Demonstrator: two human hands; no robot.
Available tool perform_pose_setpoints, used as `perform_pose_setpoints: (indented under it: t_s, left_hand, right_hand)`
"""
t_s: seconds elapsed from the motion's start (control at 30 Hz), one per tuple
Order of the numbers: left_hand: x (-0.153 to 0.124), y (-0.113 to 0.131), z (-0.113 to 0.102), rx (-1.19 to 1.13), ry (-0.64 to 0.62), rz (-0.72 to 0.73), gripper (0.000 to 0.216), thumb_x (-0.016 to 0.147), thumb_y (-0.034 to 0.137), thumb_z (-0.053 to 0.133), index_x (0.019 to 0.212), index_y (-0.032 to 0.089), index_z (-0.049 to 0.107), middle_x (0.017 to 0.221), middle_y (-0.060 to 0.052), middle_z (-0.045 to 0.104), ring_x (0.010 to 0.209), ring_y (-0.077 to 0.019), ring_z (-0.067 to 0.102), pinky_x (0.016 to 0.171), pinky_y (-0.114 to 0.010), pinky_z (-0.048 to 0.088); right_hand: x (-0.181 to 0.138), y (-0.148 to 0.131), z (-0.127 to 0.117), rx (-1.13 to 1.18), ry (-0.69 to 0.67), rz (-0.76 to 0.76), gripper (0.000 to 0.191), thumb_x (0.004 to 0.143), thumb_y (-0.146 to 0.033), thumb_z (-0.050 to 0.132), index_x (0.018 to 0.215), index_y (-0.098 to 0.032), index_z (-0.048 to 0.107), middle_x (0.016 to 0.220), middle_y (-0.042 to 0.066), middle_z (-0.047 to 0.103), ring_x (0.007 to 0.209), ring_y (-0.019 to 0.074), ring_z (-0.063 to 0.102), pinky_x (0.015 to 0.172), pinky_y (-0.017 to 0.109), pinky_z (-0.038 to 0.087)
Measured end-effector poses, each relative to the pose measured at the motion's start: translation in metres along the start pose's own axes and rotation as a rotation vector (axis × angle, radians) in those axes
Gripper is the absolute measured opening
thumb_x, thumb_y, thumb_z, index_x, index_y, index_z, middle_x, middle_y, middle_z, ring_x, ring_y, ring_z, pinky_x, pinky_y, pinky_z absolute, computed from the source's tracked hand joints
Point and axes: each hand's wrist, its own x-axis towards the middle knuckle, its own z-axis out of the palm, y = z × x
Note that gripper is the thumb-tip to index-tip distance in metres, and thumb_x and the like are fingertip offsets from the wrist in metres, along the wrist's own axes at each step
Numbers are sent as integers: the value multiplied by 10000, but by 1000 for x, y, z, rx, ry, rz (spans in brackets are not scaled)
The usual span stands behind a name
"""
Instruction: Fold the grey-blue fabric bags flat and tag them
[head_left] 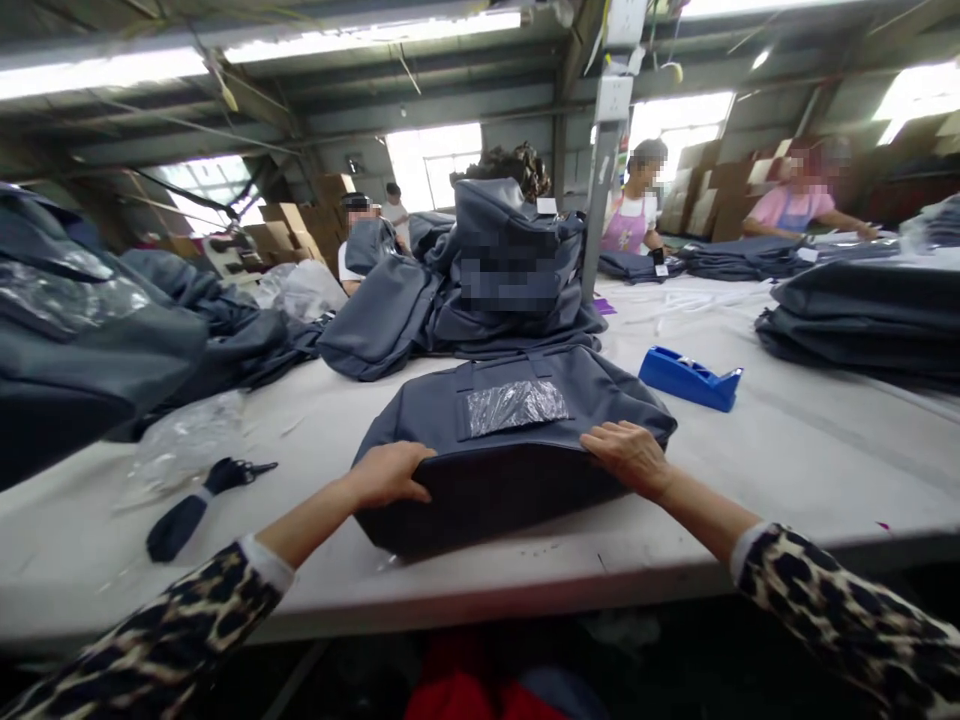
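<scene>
The dark bag (510, 490) sits at the near middle of the white table (795, 450), probably light, soft and smooth enough to slip, so its near top edge seems the best hold. The left hand (394, 472) pinches that edge, thumb on the near face; the right hand (628, 455) lays bent fingers over its right part, though with the thumb hidden I cannot tell whether it pinches.

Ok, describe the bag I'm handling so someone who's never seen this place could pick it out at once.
Start at the white table and look to the middle of its near side. A dark blue-grey bag sits there, left of the blue tape dispenser. Unlike the bags piled behind it, it has the left hand and right hand on its upper front edge.
</scene>
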Motion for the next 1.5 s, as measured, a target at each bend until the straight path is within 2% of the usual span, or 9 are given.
perform_pose_setpoints:
  t_s: [0.13, 0.3, 0.43, 0.53, 0.77, 1.0, 1.13, 1.3, 1.5]
  left_hand:
    - [-1, 9, 22, 119, 123, 67, 148, 861, 223, 609, 975, 241, 702, 1012, -45, 713, 927, -218, 667, 780, -298, 502]
    - [-24, 22, 90, 218, 377, 31, 519, 863, 1, 366, 1278, 184, 619, 1268, -125, 659, 1068, -230, 673, 932, -364, 520]
    - [-38, 17, 136, 237, 500, 73, 587, 872, 15, 322, 1382, 195, 549, 1407, -107, 555, 1201, -240, 614, 1000, -372, 511]
    - [-35, 10, 152, 258, 525, 97, 587, 884, 24, 307, 1396, 196, 539, 1422, -106, 537, 1204, -238, 614, 1004, -366, 514]
    - [-22, 5, 147, 225, 465, 84, 568, 892, 35, 316, 1391, 187, 540, 1412, -119, 547, 1202, -228, 614, 1010, -363, 509]
    - [-33, 23, 148, 253, 438, 40, 599, 877, 12, 291, 1415, 159, 510, 1441, -155, 507, 1256, -256, 572, 1031, -393, 484]
    - [-30, 29, 146, 224, 410, 40, 496, 956, 251, 419, 1438, 147, 467, 1442, -203, 494, 1276, -301, 545, 1041, -431, 458]
    - [-29, 29, 133, 180, 306, 59, 727, 875, 511, 559, 1466, 118, 401, 1429, -258, 479, 1282, -344, 521, 1040, -453, 436]
    - [-18, 41, 124, 191, 162, 21, 868, 741, 344, 672, 1485, 68, 320, 1441, -311, 421, 1311, -392, 466, 1018, -474, 434]
  right_hand:
    - [1, -1, 11, 24, 26, -51, 159, 942, -147, 512, 824, -198, 606, 757, 16, 614, 687, 157, 478, 628, 321, 231]
    - [-9, -3, 22, 48, 61, -149, 236, 968, -112, 445, 814, -203, 600, 784, 22, 603, 722, 162, 463, 650, 319, 250]
    - [-29, -6, 34, 51, 70, -227, 256, 997, -154, 421, 821, -213, 597, 875, 24, 633, 772, 167, 468, 673, 321, 273]
    - [-36, -10, 47, 49, 75, -259, 228, 985, -142, 438, 842, -211, 602, 995, 34, 650, 818, 172, 477, 686, 321, 292]
    - [-28, -2, 50, 54, -37, -260, 163, 967, -163, 483, 878, -212, 610, 965, 33, 653, 815, 178, 510, 689, 319, 336]
    - [-48, 17, 65, 145, -88, -228, 315, 936, -57, 403, 1138, -175, 614, 1423, 101, 535, 1282, 241, 491, 1046, 436, 361]
    - [-51, 12, 75, 216, -178, -153, 313, 936, -178, 455, 1216, -137, 589, 1467, 152, 482, 1347, 272, 450, 1111, 477, 323]
    - [-43, -2, 63, 193, -261, -133, 551, 831, -409, 607, 1261, -69, 550, 1464, 248, 443, 1359, 359, 411, 1114, 542, 288]
    - [-16, -28, 54, -9, -336, -58, 546, 822, -105, 521, 1363, -53, 467, 1288, 286, 566, 1148, 347, 586, 911, 477, 462]
